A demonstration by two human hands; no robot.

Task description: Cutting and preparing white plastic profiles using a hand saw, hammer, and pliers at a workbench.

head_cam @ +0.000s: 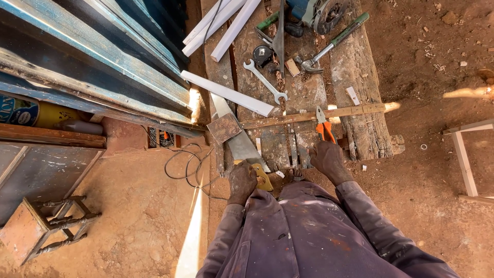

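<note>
Corrugated metal sheeting (92,56), ribbed and blue-grey, slopes across the upper left above red packed earth; a small wooden stool (43,226) with turned legs lies tipped at lower left; a thin black cable (182,164) loops over the dirt beside it. Rough, weathered planks form the desk (360,103), split and grey with age. The left hand (242,181) is closed around the yellow handle of a handsaw (239,141), whose flat, dull steel blade runs up and away from the hand, partly under a rusty square metal plate (224,127). White painted wooden slats (229,93) lie slantwise above the blade; a shiny open-ended spanner (265,81) rests just right of them. A long, narrow wooden strip (309,116) crosses the desk from side to side. The right hand (328,160) is clamped on orange-handled pliers (323,126), whose jaws point up from the hand and meet that strip. A claw hammer (334,44) with a green grip lies well beyond, near a blue power tool (316,11).
</note>
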